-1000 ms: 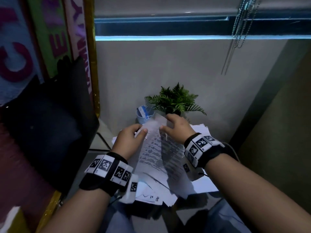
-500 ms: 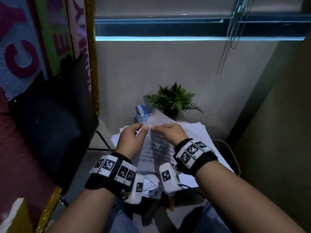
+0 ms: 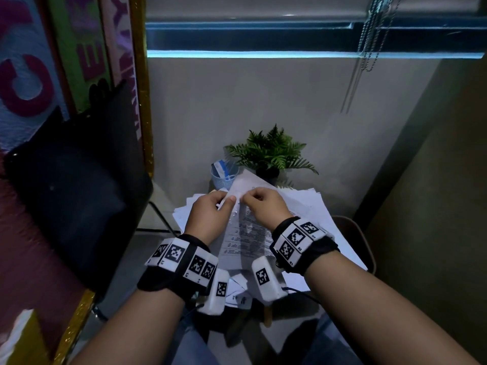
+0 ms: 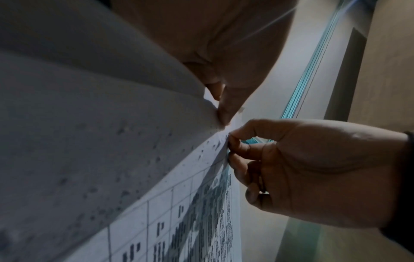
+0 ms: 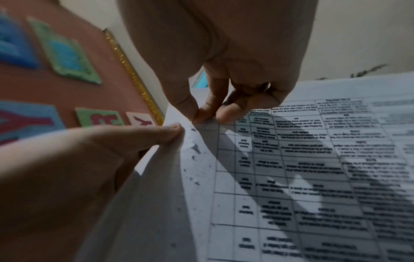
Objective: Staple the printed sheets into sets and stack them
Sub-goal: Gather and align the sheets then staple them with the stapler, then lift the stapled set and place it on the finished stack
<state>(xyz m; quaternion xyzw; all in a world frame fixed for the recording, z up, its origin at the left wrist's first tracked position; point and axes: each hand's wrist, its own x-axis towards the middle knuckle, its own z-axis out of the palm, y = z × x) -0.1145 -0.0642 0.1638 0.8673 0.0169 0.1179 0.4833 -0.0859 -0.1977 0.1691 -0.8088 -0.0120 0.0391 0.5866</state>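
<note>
A set of printed sheets (image 3: 246, 233) with a table of text is held up above a small table. My left hand (image 3: 210, 214) pinches its upper left margin between thumb and fingers (image 4: 224, 113). My right hand (image 3: 263, 204) pinches the same margin right beside it, fingertips (image 5: 201, 113) on the top sheet (image 5: 313, 159). The margin is pocked with small holes (image 5: 195, 147). In the left wrist view the right hand (image 4: 302, 170) grips the edge of the printed sheets (image 4: 190, 203). I see no stapler.
Loose white sheets (image 3: 311, 206) lie spread on the small table under the hands. A blue cup (image 3: 224, 175) and a potted fern (image 3: 271, 151) stand at the back by the wall. A black chair (image 3: 73, 193) is at the left, a round stool (image 3: 358, 233) at the right.
My right hand slid left along the sheet's top until its fingertips met the left hand's at the margin. The left hand kept its pinch.
</note>
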